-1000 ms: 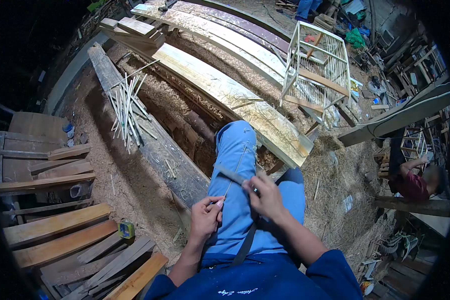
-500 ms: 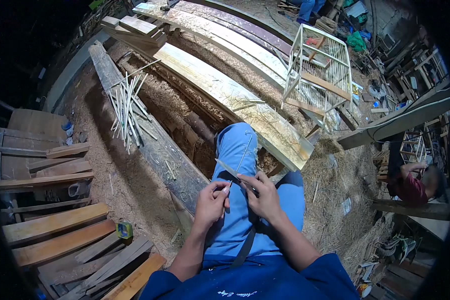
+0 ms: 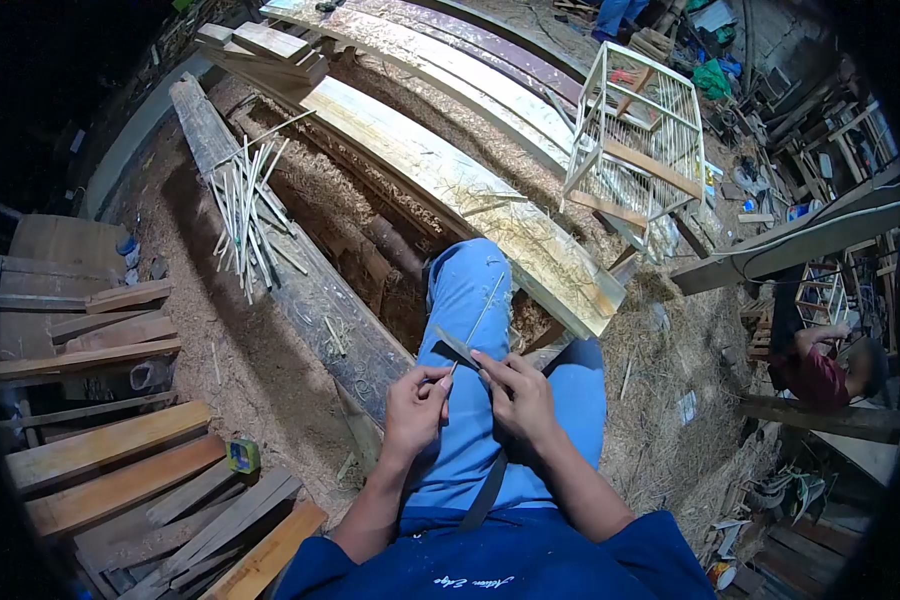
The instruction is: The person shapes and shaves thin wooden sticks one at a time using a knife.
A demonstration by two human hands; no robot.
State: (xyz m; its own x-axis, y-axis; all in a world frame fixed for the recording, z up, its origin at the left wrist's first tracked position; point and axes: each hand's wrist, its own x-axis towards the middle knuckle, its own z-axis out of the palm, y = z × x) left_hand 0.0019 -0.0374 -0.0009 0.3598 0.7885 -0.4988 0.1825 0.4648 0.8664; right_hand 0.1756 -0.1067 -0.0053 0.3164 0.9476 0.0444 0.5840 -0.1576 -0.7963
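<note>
Over my blue-trousered lap, my left hand pinches a thin wooden stick between thumb and fingers. The stick points away from me over my knee. My right hand is wrapped round the handle of a knife, its fingers hiding most of the handle. The knife's blade points up and left, crossing the stick just beyond my left fingertips.
A bundle of thin sticks lies on a weathered plank to my left. A pale thick board runs ahead. A slatted wooden frame stands front right; another person sits far right. Cut boards pile at left.
The knife blade has shifted slightly toward me along the stick. Both hands keep their grip, and the whole view has moved a little.
</note>
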